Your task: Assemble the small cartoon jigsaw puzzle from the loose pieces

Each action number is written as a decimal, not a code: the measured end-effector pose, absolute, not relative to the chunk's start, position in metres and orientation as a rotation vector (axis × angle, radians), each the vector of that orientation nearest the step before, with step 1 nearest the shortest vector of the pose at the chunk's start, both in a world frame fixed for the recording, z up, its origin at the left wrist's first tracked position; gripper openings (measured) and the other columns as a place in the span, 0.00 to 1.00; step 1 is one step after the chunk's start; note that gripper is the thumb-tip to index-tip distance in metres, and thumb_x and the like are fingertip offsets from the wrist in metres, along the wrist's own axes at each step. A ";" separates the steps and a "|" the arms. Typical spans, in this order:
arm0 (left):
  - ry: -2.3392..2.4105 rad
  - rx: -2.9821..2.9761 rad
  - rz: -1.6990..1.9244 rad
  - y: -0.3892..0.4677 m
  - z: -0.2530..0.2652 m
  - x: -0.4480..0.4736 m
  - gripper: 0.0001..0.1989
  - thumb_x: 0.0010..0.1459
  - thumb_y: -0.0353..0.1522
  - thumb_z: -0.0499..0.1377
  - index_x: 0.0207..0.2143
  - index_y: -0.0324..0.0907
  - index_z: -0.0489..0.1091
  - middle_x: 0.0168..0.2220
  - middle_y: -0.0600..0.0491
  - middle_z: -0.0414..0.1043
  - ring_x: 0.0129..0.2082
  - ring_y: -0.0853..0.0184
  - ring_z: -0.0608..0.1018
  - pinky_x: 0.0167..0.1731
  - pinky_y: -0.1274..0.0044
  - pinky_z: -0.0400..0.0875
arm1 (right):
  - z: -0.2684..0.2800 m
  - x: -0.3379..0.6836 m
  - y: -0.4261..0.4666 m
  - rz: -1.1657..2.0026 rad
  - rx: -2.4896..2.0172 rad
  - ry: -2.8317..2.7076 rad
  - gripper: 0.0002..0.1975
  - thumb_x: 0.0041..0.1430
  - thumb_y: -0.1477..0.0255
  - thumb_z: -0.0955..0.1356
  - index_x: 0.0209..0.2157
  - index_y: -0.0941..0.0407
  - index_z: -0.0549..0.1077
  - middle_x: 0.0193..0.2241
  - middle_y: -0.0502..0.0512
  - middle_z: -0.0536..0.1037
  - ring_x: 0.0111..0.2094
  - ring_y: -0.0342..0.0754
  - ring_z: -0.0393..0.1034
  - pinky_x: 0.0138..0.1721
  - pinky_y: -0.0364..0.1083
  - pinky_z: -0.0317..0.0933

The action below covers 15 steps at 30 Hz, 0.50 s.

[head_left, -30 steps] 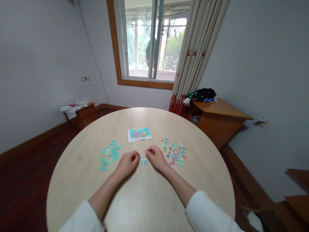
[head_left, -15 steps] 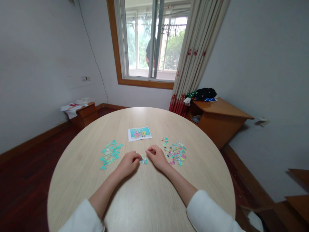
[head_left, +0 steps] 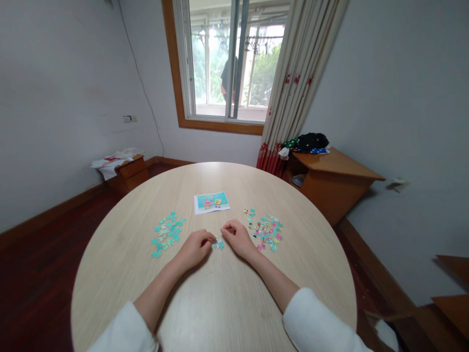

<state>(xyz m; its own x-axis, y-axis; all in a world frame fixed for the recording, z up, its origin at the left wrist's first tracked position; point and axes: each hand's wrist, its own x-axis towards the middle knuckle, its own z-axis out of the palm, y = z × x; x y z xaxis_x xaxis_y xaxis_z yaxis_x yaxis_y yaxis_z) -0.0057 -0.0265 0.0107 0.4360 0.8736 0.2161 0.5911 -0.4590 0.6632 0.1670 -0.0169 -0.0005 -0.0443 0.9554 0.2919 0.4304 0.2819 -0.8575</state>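
A small cluster of jigsaw puzzle pieces (head_left: 219,243) lies on the table between my hands. My left hand (head_left: 198,247) is closed, its fingertips on the pieces at the cluster's left edge. Just right of the cluster, my right hand (head_left: 239,238) is curled with thumb and forefinger drawn together; whatever is between them is too small to make out. Loose teal pieces (head_left: 168,233) are spread to the left. Mixed pink, yellow and teal pieces (head_left: 269,231) lie in a pile beyond my right hand. A picture card (head_left: 212,202) with cartoon figures lies farther back.
The round wooden table (head_left: 205,303) fills the foreground. Behind it are a window (head_left: 229,63), a long curtain (head_left: 293,83) and a wooden desk (head_left: 337,164) with cloths on top. A low cabinet (head_left: 132,173) stands at the left wall. A person is partly visible outside the window.
Both hands stay almost where they were around the small cluster. The view has shifted very slightly; no piece has clearly moved.
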 end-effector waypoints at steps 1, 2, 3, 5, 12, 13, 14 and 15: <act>1.227 2.201 0.738 -0.027 0.011 -0.006 0.14 0.50 0.24 0.50 0.31 0.39 0.76 0.30 0.50 0.75 0.32 0.67 0.74 0.36 0.77 0.65 | -0.001 0.167 -0.017 0.718 -1.294 -1.636 0.04 0.51 0.74 0.65 0.24 0.57 0.70 0.27 0.51 0.70 0.31 0.43 0.65 0.35 0.43 0.60; 1.228 2.207 0.722 -0.027 0.011 -0.006 0.14 0.50 0.24 0.50 0.31 0.39 0.76 0.30 0.50 0.75 0.32 0.67 0.74 0.37 0.77 0.65 | -0.001 0.167 -0.017 0.716 -1.295 -1.638 0.04 0.51 0.74 0.65 0.24 0.57 0.70 0.27 0.51 0.70 0.31 0.43 0.65 0.35 0.44 0.60; 1.229 2.211 0.709 -0.027 0.012 -0.006 0.14 0.50 0.23 0.50 0.31 0.39 0.76 0.30 0.50 0.75 0.32 0.67 0.74 0.37 0.77 0.65 | -0.001 0.167 -0.017 0.714 -1.297 -1.641 0.04 0.51 0.74 0.65 0.25 0.57 0.70 0.27 0.51 0.70 0.31 0.43 0.65 0.35 0.44 0.60; 1.233 2.211 0.698 -0.027 0.012 -0.006 0.15 0.49 0.23 0.50 0.31 0.39 0.76 0.30 0.50 0.75 0.31 0.67 0.74 0.36 0.77 0.65 | -0.001 0.167 -0.018 0.714 -1.303 -1.646 0.03 0.51 0.74 0.65 0.25 0.58 0.70 0.28 0.51 0.70 0.31 0.43 0.65 0.35 0.44 0.60; 1.219 2.197 0.706 -0.025 0.009 -0.007 0.14 0.49 0.24 0.50 0.30 0.39 0.76 0.31 0.50 0.76 0.32 0.66 0.74 0.37 0.76 0.65 | -0.001 0.168 -0.018 0.712 -1.305 -1.653 0.03 0.51 0.74 0.65 0.25 0.57 0.70 0.27 0.51 0.70 0.31 0.44 0.65 0.35 0.44 0.60; 1.218 2.194 0.708 -0.025 0.008 -0.007 0.14 0.49 0.24 0.50 0.30 0.39 0.76 0.31 0.50 0.76 0.32 0.66 0.75 0.38 0.76 0.65 | -0.001 0.168 -0.018 0.710 -1.302 -1.653 0.03 0.51 0.74 0.65 0.25 0.57 0.70 0.27 0.51 0.70 0.31 0.44 0.65 0.35 0.44 0.60; 1.218 2.192 0.708 -0.025 0.008 -0.007 0.14 0.49 0.24 0.50 0.30 0.39 0.76 0.31 0.50 0.76 0.32 0.66 0.75 0.38 0.76 0.65 | -0.001 0.168 -0.018 0.708 -1.300 -1.653 0.03 0.51 0.74 0.65 0.25 0.57 0.70 0.28 0.51 0.70 0.31 0.44 0.65 0.34 0.44 0.60; 1.219 2.189 0.709 -0.025 0.008 -0.007 0.14 0.49 0.24 0.50 0.30 0.39 0.76 0.31 0.50 0.76 0.32 0.66 0.75 0.37 0.76 0.65 | -0.001 0.168 -0.018 0.706 -1.298 -1.653 0.03 0.51 0.75 0.65 0.25 0.57 0.70 0.28 0.51 0.70 0.31 0.44 0.65 0.34 0.44 0.60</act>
<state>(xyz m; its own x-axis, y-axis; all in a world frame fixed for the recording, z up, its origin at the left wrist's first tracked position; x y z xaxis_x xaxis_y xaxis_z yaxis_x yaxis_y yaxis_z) -0.0070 -0.0254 0.0080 0.4549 0.8710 0.1858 0.5922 -0.4517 0.6673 0.1675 -0.0178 -0.0013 -0.0526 0.9536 0.2963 0.4452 0.2880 -0.8478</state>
